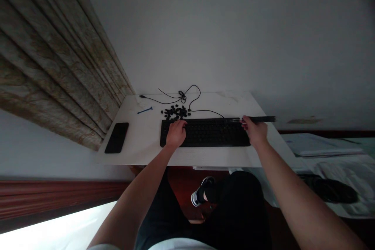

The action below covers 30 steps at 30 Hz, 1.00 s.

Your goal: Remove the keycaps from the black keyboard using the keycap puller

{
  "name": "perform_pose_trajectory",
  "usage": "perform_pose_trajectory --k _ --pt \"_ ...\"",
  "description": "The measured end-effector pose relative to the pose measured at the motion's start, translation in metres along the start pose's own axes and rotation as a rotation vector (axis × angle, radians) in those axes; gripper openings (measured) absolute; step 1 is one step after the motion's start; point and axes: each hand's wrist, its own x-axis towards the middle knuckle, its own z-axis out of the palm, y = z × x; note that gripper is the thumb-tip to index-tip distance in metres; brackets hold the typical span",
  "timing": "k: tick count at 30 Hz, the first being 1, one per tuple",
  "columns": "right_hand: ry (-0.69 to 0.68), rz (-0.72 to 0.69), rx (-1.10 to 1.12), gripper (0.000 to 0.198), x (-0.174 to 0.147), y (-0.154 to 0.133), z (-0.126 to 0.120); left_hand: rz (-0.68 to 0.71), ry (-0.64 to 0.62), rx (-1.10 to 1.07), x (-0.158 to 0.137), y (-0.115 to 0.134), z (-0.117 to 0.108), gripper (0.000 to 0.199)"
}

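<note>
A black keyboard [205, 134] lies along the front of the white desk. My left hand [176, 133] rests on its left part, palm down, fingers reaching to the far edge and holding nothing that I can see. Closed on a long black-handled tool [268, 118] is my right hand [254, 129], over the keyboard's right end. The tool's thin, pale tip points left above the far row of keys; its exact kind is too dim to make out. Just behind the keyboard lies a heap of loose black keycaps [177, 112].
A bundled black cable [182, 96] lies at the back of the desk [140, 140]. To the left are a blue stick-like tool [145, 110] and a black phone [117, 137]. Papers [322, 144] lie on a lower surface at right, with a curtain [64, 47] at left.
</note>
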Motion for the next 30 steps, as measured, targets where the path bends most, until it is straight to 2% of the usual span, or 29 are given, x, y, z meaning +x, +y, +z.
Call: perform_pose_trajectory --k 2,6,9,14,18,24,30 --pt "-0.123 -0.007 -0.016 0.037 -0.018 -0.016 0.019 -0.018 0.002 -0.026 -0.001 0.001 -0.001 0.045" --pt "-0.498 -0.087 -0.119 0.037 -0.065 -0.046 0.068 -0.04 0.031 -0.065 -0.004 0.0 -0.001 0.057" --pt "-0.643 -0.167 -0.232 0.032 -0.091 -0.062 0.099 0.007 0.035 -0.049 -0.004 0.0 0.0 0.058" --pt "-0.684 -0.325 -0.467 0.033 -0.104 -0.075 0.122 0.103 0.026 0.007 -0.004 0.0 0.001 0.054" --pt "-0.665 -0.404 -0.577 0.029 -0.107 -0.08 0.128 0.137 0.0 0.081 -0.003 -0.001 0.002 0.034" --pt "-0.704 -0.384 -0.62 0.023 -0.11 -0.087 0.13 0.108 -0.006 0.118 -0.002 -0.001 0.002 0.014" --pt "-0.742 -0.354 -0.672 0.017 -0.113 -0.086 0.133 0.047 0.022 0.112 -0.002 -0.002 0.003 0.016"
